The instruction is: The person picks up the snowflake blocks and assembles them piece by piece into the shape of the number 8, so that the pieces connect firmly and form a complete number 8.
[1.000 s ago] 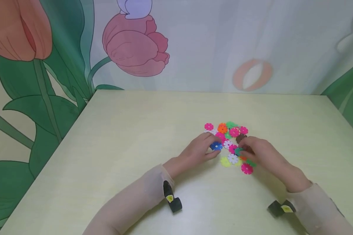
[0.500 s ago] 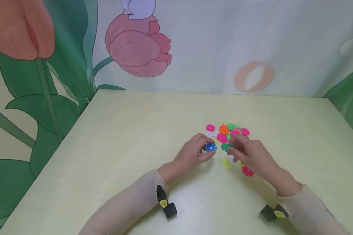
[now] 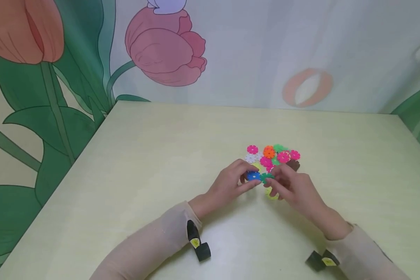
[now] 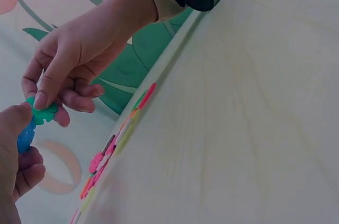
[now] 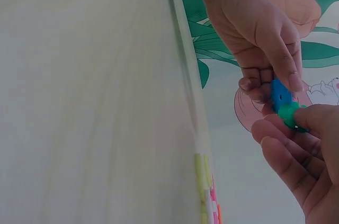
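My left hand point(image 3: 231, 179) pinches a blue notched flower disc point(image 3: 254, 176) between thumb and fingers. A green notched flower disc point(image 3: 266, 177) is pinched by my right hand point(image 3: 297, 186), and its edge meets the blue one. In the left wrist view the green disc point(image 4: 43, 112) overlaps the top of the blue disc point(image 4: 25, 138). Seen from the right wrist, the blue disc point(image 5: 280, 96) and green disc point(image 5: 292, 115) stand edge to edge at an angle, held above the table. Behind and under the hands lies a loose pile of pink, orange, white, green, yellow and brown discs point(image 3: 268, 152).
The pale tabletop point(image 3: 154, 155) reaches back to a wall painted with tulips point(image 3: 168, 50). A lone pink disc point(image 3: 252, 149) lies at the pile's far left. A yellow disc point(image 3: 272, 193) lies below the right fingers. Each sleeve carries a black wrist camera point(image 3: 198, 241).
My right hand has lifted the green disc off the pile and brought it left against the blue disc. The left hand drew back slightly, still pinching the blue disc.
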The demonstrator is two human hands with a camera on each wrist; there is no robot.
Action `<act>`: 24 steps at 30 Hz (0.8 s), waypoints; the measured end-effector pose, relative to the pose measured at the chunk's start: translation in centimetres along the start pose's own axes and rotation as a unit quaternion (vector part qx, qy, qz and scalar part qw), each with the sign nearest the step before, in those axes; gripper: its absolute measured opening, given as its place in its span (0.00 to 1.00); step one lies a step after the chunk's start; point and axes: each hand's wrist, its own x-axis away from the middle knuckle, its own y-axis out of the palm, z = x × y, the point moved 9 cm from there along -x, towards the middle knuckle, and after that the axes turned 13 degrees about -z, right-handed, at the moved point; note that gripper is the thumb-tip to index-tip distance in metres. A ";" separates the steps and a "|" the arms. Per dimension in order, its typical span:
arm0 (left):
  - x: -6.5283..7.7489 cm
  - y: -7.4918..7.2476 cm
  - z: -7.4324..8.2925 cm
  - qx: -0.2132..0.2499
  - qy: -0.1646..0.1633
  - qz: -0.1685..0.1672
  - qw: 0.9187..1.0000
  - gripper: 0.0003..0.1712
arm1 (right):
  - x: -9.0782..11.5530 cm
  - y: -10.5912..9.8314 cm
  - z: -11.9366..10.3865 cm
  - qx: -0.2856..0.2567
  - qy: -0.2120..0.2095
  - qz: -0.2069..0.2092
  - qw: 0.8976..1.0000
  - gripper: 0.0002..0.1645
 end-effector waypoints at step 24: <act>0.1 0.3 0.3 0.017 0.020 -0.001 1.000 0.18 | -0.2 0.8 0.3 -0.028 -0.010 0.017 0.999 0.11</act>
